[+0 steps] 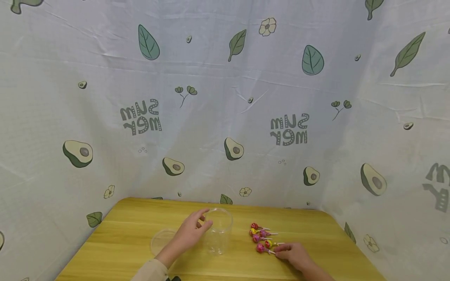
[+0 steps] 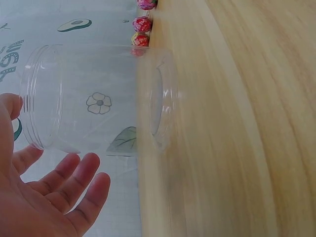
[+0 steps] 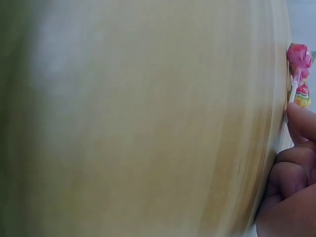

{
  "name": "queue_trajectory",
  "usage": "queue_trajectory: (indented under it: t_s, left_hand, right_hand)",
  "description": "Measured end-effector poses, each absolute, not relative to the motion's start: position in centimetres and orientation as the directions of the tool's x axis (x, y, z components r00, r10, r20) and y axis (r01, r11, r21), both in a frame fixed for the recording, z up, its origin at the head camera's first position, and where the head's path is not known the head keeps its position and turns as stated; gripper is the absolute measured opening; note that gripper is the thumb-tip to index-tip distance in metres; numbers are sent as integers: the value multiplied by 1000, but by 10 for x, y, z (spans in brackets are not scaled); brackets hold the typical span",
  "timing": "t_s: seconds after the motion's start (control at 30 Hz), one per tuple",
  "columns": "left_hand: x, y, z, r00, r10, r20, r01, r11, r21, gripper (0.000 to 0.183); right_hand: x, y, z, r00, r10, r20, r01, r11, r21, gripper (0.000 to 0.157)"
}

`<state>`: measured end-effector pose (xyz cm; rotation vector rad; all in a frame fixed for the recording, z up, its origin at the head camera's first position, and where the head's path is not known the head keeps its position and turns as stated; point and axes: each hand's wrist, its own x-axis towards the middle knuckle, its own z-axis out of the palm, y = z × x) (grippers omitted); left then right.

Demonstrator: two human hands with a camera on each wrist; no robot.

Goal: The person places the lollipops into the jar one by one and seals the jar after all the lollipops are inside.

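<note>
A clear, open-topped plastic jar point(image 1: 218, 238) stands upright on the wooden table. Beside its upper left is my left hand point(image 1: 191, 228), fingers loosely bent and spread about the rim. In the left wrist view one fingertip of that left hand point(image 2: 49, 197) lies against or very near the jar's point(image 2: 98, 74) threaded neck; the other fingers stand apart from the wall. My right hand point(image 1: 295, 255) pinches the stick of a pink-wrapped lollipop point(image 1: 260, 248), the nearest of a group. The right wrist view has the lollipop point(image 3: 299, 57) at its right edge, with the fingertips on the stick.
Several more lollipops point(image 1: 258, 237) in red, yellow and pink wrappers lie to the right of the jar, sticks pointing right. A clear round lid point(image 1: 156, 244) lies flat on the table point(image 1: 133, 222), left of the jar and partly behind the left forearm. A printed curtain point(image 1: 211, 117) surrounds the table.
</note>
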<state>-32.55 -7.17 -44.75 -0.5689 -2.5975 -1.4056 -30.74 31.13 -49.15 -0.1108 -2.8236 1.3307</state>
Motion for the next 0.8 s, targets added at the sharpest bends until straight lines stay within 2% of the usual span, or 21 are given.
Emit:
queue_trajectory:
  t_s: [0.3,0.8]
  left_hand:
    - [-322,-71,-446,-925,254,282,375,493,785,62]
    - [-322,-71,-447,-924,259,282,378,498,780,62]
  right_hand:
    - [-307,309,-491,-993,118,-12,84,633,-769,9]
    - [-309,314,-497,-996,87,8,50,641,-766,9]
